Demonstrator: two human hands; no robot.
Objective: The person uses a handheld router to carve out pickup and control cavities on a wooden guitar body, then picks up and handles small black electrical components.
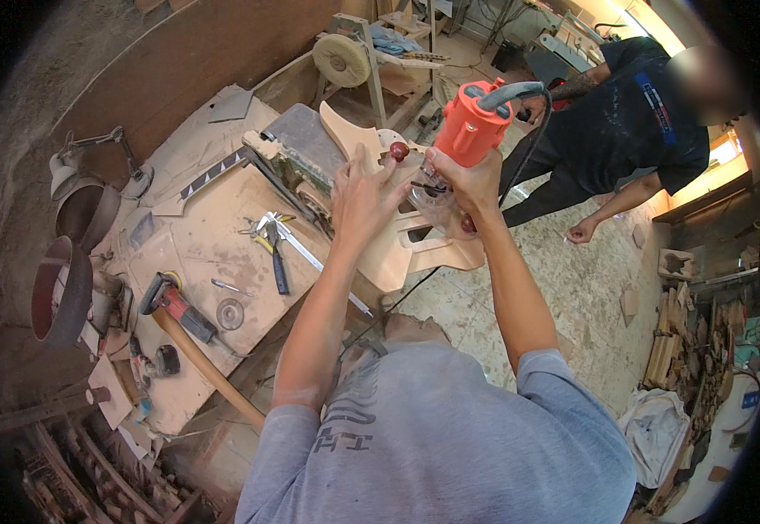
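From where I stand, the pale, flat wooden workpiece with curved horns and cut-out openings lies ahead of the worker, at twelve o'clock from the chest, its middle partly covered by hands and tool. On it sits an orange-red, cylindrical power router with a cloudy base; I can't make out the bit or where it meets the wood. The bare right hand is wrapped round the router's lower housing, its fingertips mostly out of sight behind it. The bare left hand has its fingers spread over the wood, just beside the router's glossy dark-red ball knob.

At nine o'clock from the workpiece, a silver metal caliper runs under the left forearm, hiding part of its length; its markings are too small to read. Touching it are yellow-and-black pliers. Farther out, toward eight, lies a red-and-black angle grinder.

Dark lettering crosses the worker's grey cloth T-shirt, bent and partly lost in folds. At two o'clock stands a co-worker in dark clothes, a printed blue strip on the shirt, head blurred, one hand partly hidden behind the router's cable.
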